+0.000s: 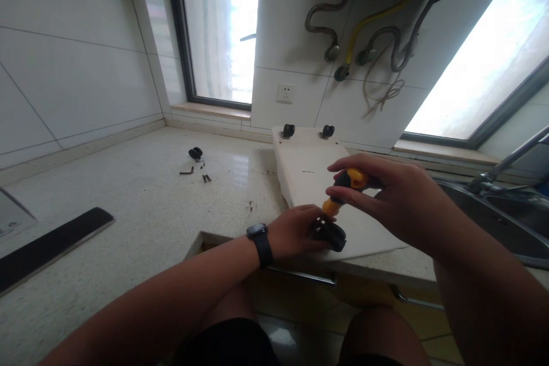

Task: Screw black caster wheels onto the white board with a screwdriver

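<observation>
The screwdriver (342,181) stands on a slant over the black wheel (335,237), its long axis running from the right hand (380,191) down and to the left, so that its lower end meets the place where the left hand (302,231) is at work. The left hand is the nearer one to the wheel: it comes in from the left with its fingers curled closely about it, while the right hand sits higher and to the right, thumb and fingers closed round the handle in a loose ring. The wheel is at the near edge of the white panel (317,154), which lies on the desk (150,194); two more wheels, a left one (289,130) and a right one (328,131), stand at its far edge. A loose wheel (195,152) and some screws (206,178) lie on the desk well to the left. The screwdriver's tip is hidden behind the left fingers, so whether it sits in a screw cannot be told, nor whether those fingers also touch its shaft. The wheel's mount is mostly covered, and the dark strip (55,243) and the sink (467,223) are cut off by the frame
</observation>
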